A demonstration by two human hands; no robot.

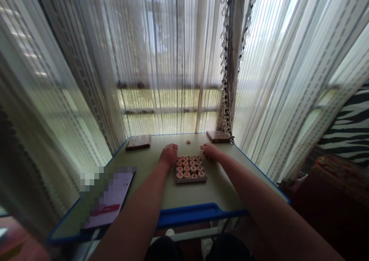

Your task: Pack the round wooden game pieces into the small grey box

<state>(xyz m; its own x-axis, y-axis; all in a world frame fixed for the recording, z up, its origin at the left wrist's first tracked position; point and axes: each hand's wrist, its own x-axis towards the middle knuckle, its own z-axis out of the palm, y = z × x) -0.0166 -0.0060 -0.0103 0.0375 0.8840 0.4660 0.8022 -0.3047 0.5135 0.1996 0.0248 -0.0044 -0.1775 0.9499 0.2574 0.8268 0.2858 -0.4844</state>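
Note:
A shallow open box (pixel 191 181) stands on the table, filled with rows of round wooden Chinese chess pieces (pixel 186 168) bearing red and dark characters. My left hand (pixel 169 153) is closed at the box's far left corner, its fingers curled; whether it touches the box I cannot tell. Beyond the far right corner, my right hand (pixel 209 152) rests low over the table with fingers bent together. Anything inside either hand is hidden. One loose chess piece (pixel 188 142) lies on the tabletop past the box, between the two hands and apart from both.
A flat brown box (pixel 138 142) lies at the table's back left, another brown box (pixel 218 136) at the back right. Along the left side is a partly blurred tablet (pixel 115 199) with a cable. The table (pixel 184 197) has a blue edge; curtains (pixel 173 61) hang behind it.

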